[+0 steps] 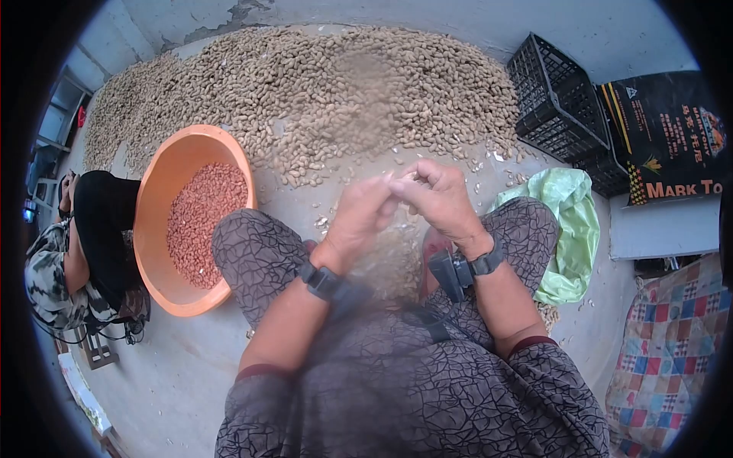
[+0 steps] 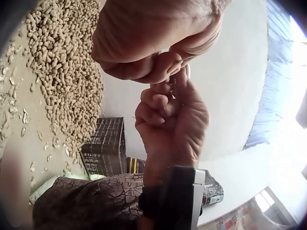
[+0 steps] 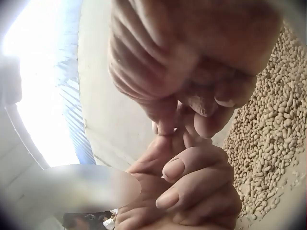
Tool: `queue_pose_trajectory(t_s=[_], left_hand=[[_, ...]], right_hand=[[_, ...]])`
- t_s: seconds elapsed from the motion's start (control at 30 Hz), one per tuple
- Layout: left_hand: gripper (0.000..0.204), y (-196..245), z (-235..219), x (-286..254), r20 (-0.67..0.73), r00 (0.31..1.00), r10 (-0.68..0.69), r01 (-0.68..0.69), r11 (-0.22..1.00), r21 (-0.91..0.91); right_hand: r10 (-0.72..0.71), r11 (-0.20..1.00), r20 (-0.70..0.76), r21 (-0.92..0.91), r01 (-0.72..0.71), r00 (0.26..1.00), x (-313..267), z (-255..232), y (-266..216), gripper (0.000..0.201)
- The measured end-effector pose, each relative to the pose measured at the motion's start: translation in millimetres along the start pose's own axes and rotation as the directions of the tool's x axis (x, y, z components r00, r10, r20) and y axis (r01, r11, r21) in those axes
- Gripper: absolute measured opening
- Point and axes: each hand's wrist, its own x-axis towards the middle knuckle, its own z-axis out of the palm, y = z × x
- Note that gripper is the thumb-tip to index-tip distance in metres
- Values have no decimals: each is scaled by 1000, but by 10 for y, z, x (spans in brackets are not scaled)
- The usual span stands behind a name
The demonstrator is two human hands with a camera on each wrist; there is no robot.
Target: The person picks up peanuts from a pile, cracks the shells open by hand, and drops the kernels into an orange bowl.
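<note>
Before my knees, my left hand (image 1: 357, 212) and right hand (image 1: 449, 200) meet at the fingertips. Thumbs and forefingers pinch together on a peanut mostly hidden between them. In the right wrist view, another unshelled peanut (image 3: 204, 104) sits under the curled fingers of my right hand. My left hand's other fingers (image 3: 184, 187) are bent in that view. Beyond the hands spreads a big heap of unshelled peanuts (image 1: 305, 91). To the left, an orange basin (image 1: 153, 256) holds many reddish shelled peanuts (image 1: 205, 225).
Black plastic crates (image 1: 553, 107) and a black printed sack (image 1: 672, 137) stand at the right by the wall. A light green bag (image 1: 573, 229) lies beside my right knee. Another person (image 1: 99, 229) sits at the far left. Loose shells (image 1: 321, 223) litter the floor.
</note>
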Motion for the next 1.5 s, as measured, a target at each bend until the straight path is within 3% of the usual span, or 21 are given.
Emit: queue_pose_trajectory(t_s=[0.07, 0.13, 0.23, 0.4, 0.5, 0.57, 0.63, 0.7, 0.77, 0.8, 0.87, 1.0, 1.07, 1.17, 1.23, 1.33, 1.5], left_hand=[[19, -12, 9, -11, 12, 1000, -7, 7, 1000, -16], [22, -50, 30, -17, 7, 999, 43, -43, 999, 0], [23, -61, -21, -30, 92, 996, 19, -14, 999, -53], [23, -52, 11, -53, 77, 997, 17, -14, 999, -30], [24, 22, 134, -89, 27, 1000, 10, -10, 1000, -21], [24, 46, 160, -100, -15, 1000, 3, -4, 1000, -26], [24, 48, 114, -110, 182, 983, -31, 41, 998, -54], [24, -5, 92, -59, 185, 983, 15, 4, 995, -104], [25, -22, 77, -27, 173, 982, 79, -50, 985, -166], [25, 10, 90, -29, 103, 991, 82, -64, 983, -173], [26, 43, 65, -37, 31, 996, 82, -76, 982, -172], [28, 4, -17, 4, -67, 994, 83, -94, 980, -176], [29, -16, -23, 11, -79, 993, 86, -96, 986, -137], [29, -59, 29, 17, -105, 988, 109, -117, 991, -65], [30, -36, 77, -1, -176, 973, 152, -126, 980, 153], [30, -46, 115, -14, -164, 965, 203, -175, 970, 167], [29, -33, 113, -15, -149, 976, 159, -151, 987, 59]], right_hand=[[106, 993, -16, -52, -107, 994, 23, -47, 31, 11], [112, 992, -13, -53, -113, 994, 17, -60, 19, 11], [132, 991, -1, -23, -132, 991, -1, -73, -15, 12], [142, 989, 14, 45, -143, 990, -21, -85, -23, 13], [193, 973, 12, 125, -193, 981, -23, -96, 12, 12], [205, 926, 39, 316, -207, 978, -4, -116, 133, 11], [239, 892, 8, 393, -222, 971, 15, -120, 174, 14], [274, 853, -23, 467, -232, 962, 1, -134, 155, 17], [292, 948, 49, 121, -296, 955, -10, -181, 55, 18], [291, 948, 57, 116, -296, 955, -5, -196, 25, 18], [268, 923, -25, -281, -264, 963, -2, -213, -12, 22], [224, 948, -58, -220, -231, 973, -63, -199, -19, 19], [-29, 990, -42, -137, 23, 999, -62, -128, 50, 17], [-27, 982, -107, -188, 7, 994, -93, -7, 10, 16], [-53, 978, -144, -207, 22, 988, -79, 5, 54, 17], [-43, 985, -160, -170, 16, 986, -69, 8, 55, 21], [18, 992, -167, -119, -38, 986, -37, 15, 123, 25]])
